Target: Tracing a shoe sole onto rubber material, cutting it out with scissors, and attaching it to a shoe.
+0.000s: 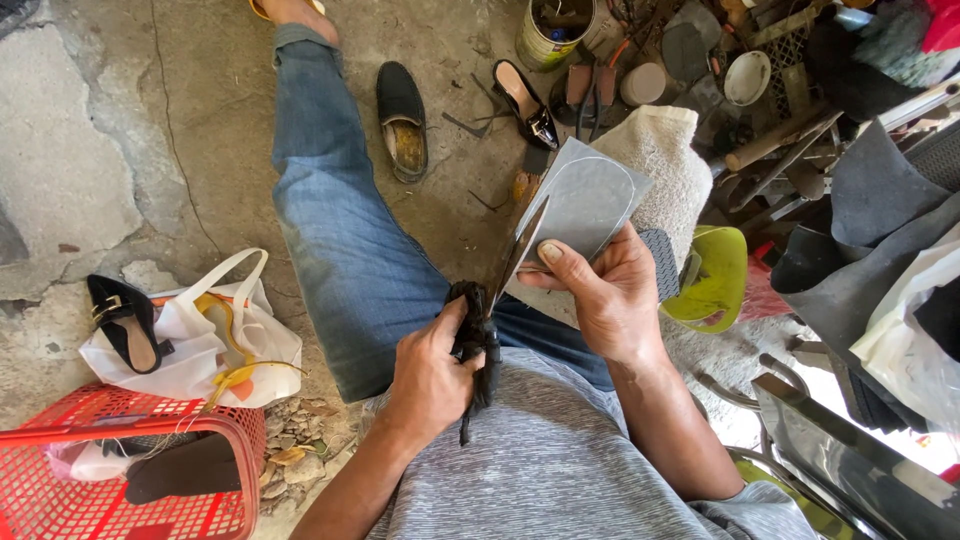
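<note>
My left hand [432, 372] grips the black wrapped handles of large scissors [515, 255], whose blades point up and away from me. My right hand [603, 290] pinches a grey rubber sheet [590, 200] with a sole outline drawn on it, thumb on top. The scissor blades meet the sheet's left edge. Both hands hover over my lap, above my jeans-clad leg [340, 220].
A red plastic basket [60, 480] and a white bag [200, 345] holding a black heeled shoe [125, 320] lie at lower left. Two black shoes [402, 120] rest on the concrete ahead. Tools, a tin can [553, 30], rubber sheets and a yellow-green stool [712, 280] crowd the right.
</note>
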